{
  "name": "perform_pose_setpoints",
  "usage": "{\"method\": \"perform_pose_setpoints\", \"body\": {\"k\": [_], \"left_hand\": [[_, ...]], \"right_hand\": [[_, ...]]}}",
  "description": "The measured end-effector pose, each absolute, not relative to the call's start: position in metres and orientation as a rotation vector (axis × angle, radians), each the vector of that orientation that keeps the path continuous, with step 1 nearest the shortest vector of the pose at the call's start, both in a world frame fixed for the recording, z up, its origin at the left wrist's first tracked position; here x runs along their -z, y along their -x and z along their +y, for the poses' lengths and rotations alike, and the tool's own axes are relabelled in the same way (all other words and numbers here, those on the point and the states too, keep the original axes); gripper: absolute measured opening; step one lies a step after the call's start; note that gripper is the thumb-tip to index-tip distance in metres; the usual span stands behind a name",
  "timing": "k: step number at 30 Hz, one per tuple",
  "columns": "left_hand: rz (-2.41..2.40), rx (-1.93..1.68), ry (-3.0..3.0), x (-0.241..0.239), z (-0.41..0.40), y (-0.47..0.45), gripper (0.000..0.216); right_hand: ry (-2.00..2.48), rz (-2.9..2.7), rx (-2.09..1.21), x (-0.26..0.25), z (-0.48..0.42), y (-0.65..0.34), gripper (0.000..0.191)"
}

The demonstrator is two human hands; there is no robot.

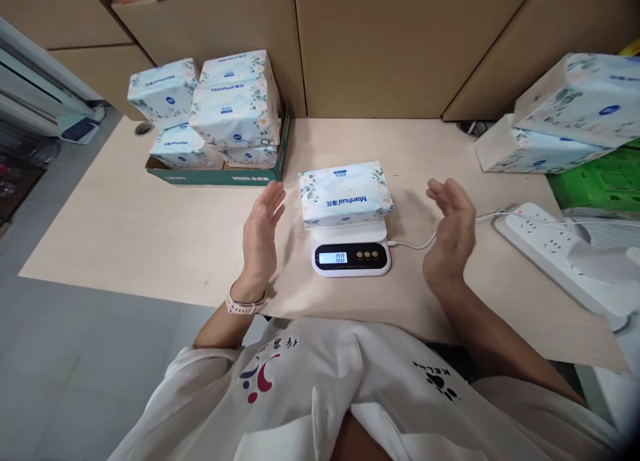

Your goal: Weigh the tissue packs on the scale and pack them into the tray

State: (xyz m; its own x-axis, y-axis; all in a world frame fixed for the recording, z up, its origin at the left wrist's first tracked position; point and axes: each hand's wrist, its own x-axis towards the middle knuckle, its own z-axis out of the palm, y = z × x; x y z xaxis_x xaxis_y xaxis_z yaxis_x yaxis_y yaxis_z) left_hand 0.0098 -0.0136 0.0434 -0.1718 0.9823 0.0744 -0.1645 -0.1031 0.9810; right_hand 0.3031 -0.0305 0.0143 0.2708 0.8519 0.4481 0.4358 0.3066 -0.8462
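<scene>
Left hand point(260, 237) and right hand point(451, 237), unclenched with palms facing inward, flank a Manhua tissue pack point(345, 194) on a digital scale point(351, 251) between them.

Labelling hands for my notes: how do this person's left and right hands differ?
The left hand has a pale pink band at its wrist; the right hand has a bare wrist. The left hand is nearer the tissue pack on the scale; the right hand is farther off. Both are open, neither touching the pack.
</scene>
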Motion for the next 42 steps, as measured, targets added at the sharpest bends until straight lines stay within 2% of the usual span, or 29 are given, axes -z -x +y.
{"method": "perform_pose_setpoints", "body": {"k": [4,8,13,20,32,42], "left_hand": [[1.187,-1.578,-1.063,-0.039,-0.013,-0.005,0.055],[1.202,-1.559,-1.061,-0.037,-0.014,-0.003,0.055],[1.218,-1.576,-1.048,-0.04,-0.012,-0.001,0.042],[1.215,-1.553,-1.038,-0.04,-0.012,-0.001,0.042],[1.173,-1.52,-1.07,-0.038,-0.015,-0.001,0.04],[1.162,-1.522,-1.036,-0.039,-0.014,-0.002,0.037]], "right_hand": [[1.312,-1.233,-0.315,-0.013,-0.026,-0.311,0.059],[1.321,-1.249,-0.328,-0.014,-0.026,-0.309,0.056],[1.319,-1.27,-0.347,-0.015,-0.03,-0.304,0.055],[1.407,-1.295,-0.319,-0.019,-0.032,-0.305,0.058],[1.078,-1.283,-0.294,0.011,-0.019,-0.319,0.051],[1.055,-1.219,-0.319,0.005,-0.021,-0.313,0.05]]}}
